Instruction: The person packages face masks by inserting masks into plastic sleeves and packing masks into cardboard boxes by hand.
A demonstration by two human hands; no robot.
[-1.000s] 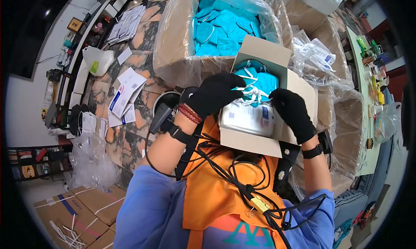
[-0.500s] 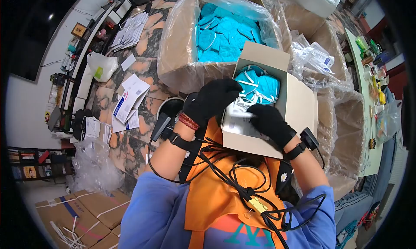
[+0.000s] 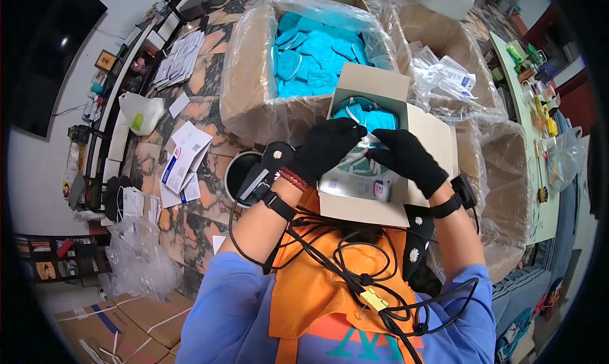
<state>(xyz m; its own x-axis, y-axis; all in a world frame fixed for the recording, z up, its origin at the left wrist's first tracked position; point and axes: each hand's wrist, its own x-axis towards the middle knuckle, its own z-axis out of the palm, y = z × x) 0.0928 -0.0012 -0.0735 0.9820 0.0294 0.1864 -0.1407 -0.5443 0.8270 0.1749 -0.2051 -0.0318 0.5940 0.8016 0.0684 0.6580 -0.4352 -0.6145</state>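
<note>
Keeping the black cables [image 3: 336, 262], which lie over the orange apron [image 3: 295, 310] on the near side of the open carton [image 3: 372, 85], away from the work looks sensible, since a loop could snag. Above the carton's front half a clear packet [image 3: 366, 165] is tilted up, something teal showing through it; film this thin probably handles best pinched firmly at its edge and eased evenly, so that it neither slips from gloved fingers nor tears askew. The black-gloved left hand [image 3: 325, 147], over the carton's left side, has thumb and fingertips drawn together, apparently pinching the packet's top edge; the right hand [image 3: 412, 161], over the carton's right side, appears pinched on the same edge, so the two grips nearly meet and neither is spread. Behind the packet, in the carton's rear, sit teal masks [image 3: 375, 120]. Beyond the carton's back flap stands a film-lined box [image 3: 250, 91] heaped with more masks [image 3: 317, 54]; behind and right of the carton, another lined box [image 3: 438, 31] holds white packets [image 3: 444, 72].
</note>
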